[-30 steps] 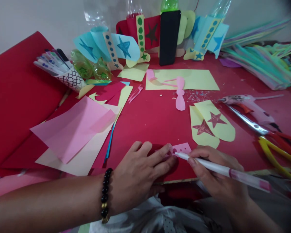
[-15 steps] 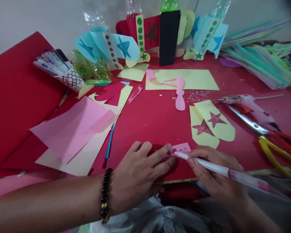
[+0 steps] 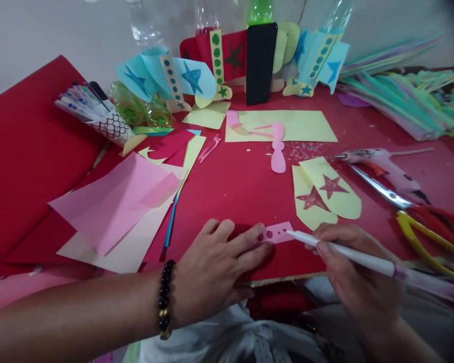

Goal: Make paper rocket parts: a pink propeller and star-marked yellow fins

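Observation:
My left hand (image 3: 215, 267) lies on the near edge of the red table, fingers stretched out. Two of its fingertips press down the left end of a small pink paper strip (image 3: 277, 233). Dark pink dots run along that strip; its left end is hidden under the fingers. Gripped in my right hand (image 3: 363, 287) is a white felt-tip marker (image 3: 366, 258) with a pink band. Its tip points left and meets the strip near the right end. Just beyond lie yellow paper pieces (image 3: 329, 194) with dark red stars.
Scissors (image 3: 401, 199) and a glue gun (image 3: 388, 164) lie at right. Paper sheets (image 3: 113, 201) and a cup of pens (image 3: 111, 126) are at left. A black phone (image 3: 262, 63) leans among decorated bottles at the back. A pink paper cut-out (image 3: 278, 151) lies mid-table.
The marker tip has moved right along the strip, from a larger dot to a small one near its right end. My right hand went with it; my left hand stays put.

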Available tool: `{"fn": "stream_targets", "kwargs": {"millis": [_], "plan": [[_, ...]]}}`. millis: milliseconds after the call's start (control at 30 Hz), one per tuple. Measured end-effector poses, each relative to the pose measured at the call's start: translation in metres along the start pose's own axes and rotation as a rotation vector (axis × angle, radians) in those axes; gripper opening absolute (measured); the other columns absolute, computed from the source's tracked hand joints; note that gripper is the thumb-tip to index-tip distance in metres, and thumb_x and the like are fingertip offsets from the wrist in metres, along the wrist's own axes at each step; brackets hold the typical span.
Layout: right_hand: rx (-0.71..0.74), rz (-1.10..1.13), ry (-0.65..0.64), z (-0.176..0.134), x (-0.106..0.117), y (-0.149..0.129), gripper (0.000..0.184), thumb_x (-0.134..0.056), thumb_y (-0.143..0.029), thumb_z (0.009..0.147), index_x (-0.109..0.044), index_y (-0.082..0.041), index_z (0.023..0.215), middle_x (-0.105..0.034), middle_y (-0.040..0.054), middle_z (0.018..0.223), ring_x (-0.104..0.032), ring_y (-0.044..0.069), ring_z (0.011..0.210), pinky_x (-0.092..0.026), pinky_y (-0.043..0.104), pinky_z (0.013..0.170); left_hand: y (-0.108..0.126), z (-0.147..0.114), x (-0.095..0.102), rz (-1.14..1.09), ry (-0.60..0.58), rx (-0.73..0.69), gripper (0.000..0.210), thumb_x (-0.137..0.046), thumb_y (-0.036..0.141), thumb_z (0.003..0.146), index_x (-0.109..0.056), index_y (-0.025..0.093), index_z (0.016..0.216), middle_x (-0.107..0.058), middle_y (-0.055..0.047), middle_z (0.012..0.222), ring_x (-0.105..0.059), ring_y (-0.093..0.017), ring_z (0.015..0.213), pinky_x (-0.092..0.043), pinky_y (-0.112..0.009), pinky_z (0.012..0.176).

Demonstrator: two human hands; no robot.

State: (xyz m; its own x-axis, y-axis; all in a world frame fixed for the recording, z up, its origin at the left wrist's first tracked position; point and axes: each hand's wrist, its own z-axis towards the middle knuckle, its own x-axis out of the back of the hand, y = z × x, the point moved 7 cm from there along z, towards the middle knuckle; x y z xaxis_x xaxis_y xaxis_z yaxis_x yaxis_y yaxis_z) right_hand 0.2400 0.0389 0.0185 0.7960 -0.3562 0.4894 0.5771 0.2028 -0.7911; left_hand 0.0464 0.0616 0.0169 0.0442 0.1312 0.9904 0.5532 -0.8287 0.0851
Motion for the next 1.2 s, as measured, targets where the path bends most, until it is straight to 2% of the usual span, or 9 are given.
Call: {"fn": "stream_targets", "kwargs": {"millis": [333,500,633,733,800,867,967,1067,1200], "plan": [[-0.003,0.029,-0.193,0.015,-0.004,0.004,0.006,-0.06,-0.022,0.086,-0.063,-0.019,0.091,-0.066,0.0016,0.075,-0.063,0.016,0.064,-0.05,0.026,0.056,0.002,0.006,0.013,0.008,-0.058,0.011,0.086,-0.065,0.068,0.075,-0.033,0.036,0.148,-0.023,0.003,0.16,-0.042,-0.025,0.104,-0.039,-0.041,0.084],[0.047,-0.025,-0.17,0.014,-0.002,-0.001,0.003,-0.058,-0.02,0.086,-0.061,-0.02,0.088,-0.064,0.0005,0.072,-0.061,0.015,0.063,-0.049,0.026,0.056,0.015,0.019,0.018,-0.005,-0.01,-0.01,0.093,-0.064,0.071,0.074,-0.03,0.031,0.15,-0.029,0.001,0.157,-0.041,-0.027,0.111,-0.038,-0.042,0.09],[0.049,-0.03,-0.13,0.011,0.001,0.003,0.003,-0.059,-0.02,0.086,-0.061,-0.021,0.087,-0.064,0.0002,0.075,-0.061,0.015,0.065,-0.047,0.025,0.055,0.015,0.016,0.031,-0.055,0.121,-0.011,0.081,-0.063,0.071,0.075,-0.044,0.028,0.142,-0.039,-0.002,0.152,-0.043,-0.029,0.112,-0.037,-0.044,0.09],[0.042,-0.049,-0.098,0.01,0.003,0.004,0.003,-0.061,-0.021,0.085,-0.062,-0.023,0.087,-0.066,0.0,0.077,-0.062,0.015,0.065,-0.045,0.024,0.051,0.011,0.005,0.05,-0.167,0.323,-0.106,0.039,-0.059,0.054,0.088,-0.068,0.018,0.1,-0.069,-0.004,0.104,-0.05,-0.021,0.085,-0.037,-0.038,0.073],[0.022,-0.047,-0.076,0.01,0.003,0.004,0.002,-0.062,-0.022,0.084,-0.062,-0.024,0.085,-0.066,-0.0004,0.074,-0.062,0.015,0.061,-0.043,0.024,0.047,0.006,-0.002,0.059,-0.242,0.427,-0.173,0.032,-0.057,0.036,0.091,-0.061,0.016,0.065,-0.06,-0.002,0.065,-0.042,-0.016,0.064,-0.031,-0.035,0.06],[0.0,-0.038,-0.051,0.011,0.004,0.003,0.002,-0.062,-0.023,0.084,-0.063,-0.024,0.084,-0.066,-0.0005,0.072,-0.061,0.015,0.058,-0.041,0.024,0.044,0.001,-0.003,0.059,-0.28,0.45,-0.194,0.035,-0.055,0.026,0.09,-0.054,0.017,0.056,-0.052,-0.001,0.057,-0.037,-0.014,0.058,-0.029,-0.034,0.056],[-0.02,-0.004,-0.033,0.01,0.004,0.002,0.003,-0.062,-0.022,0.084,-0.064,-0.024,0.084,-0.067,0.0003,0.072,-0.061,0.015,0.058,-0.042,0.025,0.044,-0.005,0.006,0.043,-0.243,0.334,-0.145,0.026,-0.054,0.038,0.093,-0.068,0.016,0.087,-0.067,-0.006,0.093,-0.051,-0.019,0.082,-0.04,-0.035,0.072],[-0.028,0.024,-0.011,0.005,0.005,0.005,0.004,-0.062,-0.021,0.083,-0.063,-0.024,0.086,-0.067,0.0013,0.076,-0.062,0.016,0.061,-0.044,0.025,0.047,-0.004,0.015,0.02,-0.172,0.143,-0.104,0.053,-0.05,0.056,0.092,-0.053,0.023,0.134,-0.049,-0.007,0.142,-0.043,-0.029,0.119,-0.037,-0.046,0.097],[0.018,-0.037,-0.071,0.002,0.003,0.007,0.007,-0.062,-0.019,0.084,-0.062,-0.023,0.09,-0.067,0.0007,0.079,-0.058,0.013,0.057,-0.044,0.024,0.046,0.001,0.018,0.005,-0.192,0.054,-0.123,0.064,-0.044,0.062,0.092,-0.039,0.026,0.146,-0.037,-0.004,0.153,-0.036,-0.032,0.124,-0.031,-0.051,0.101]]}}
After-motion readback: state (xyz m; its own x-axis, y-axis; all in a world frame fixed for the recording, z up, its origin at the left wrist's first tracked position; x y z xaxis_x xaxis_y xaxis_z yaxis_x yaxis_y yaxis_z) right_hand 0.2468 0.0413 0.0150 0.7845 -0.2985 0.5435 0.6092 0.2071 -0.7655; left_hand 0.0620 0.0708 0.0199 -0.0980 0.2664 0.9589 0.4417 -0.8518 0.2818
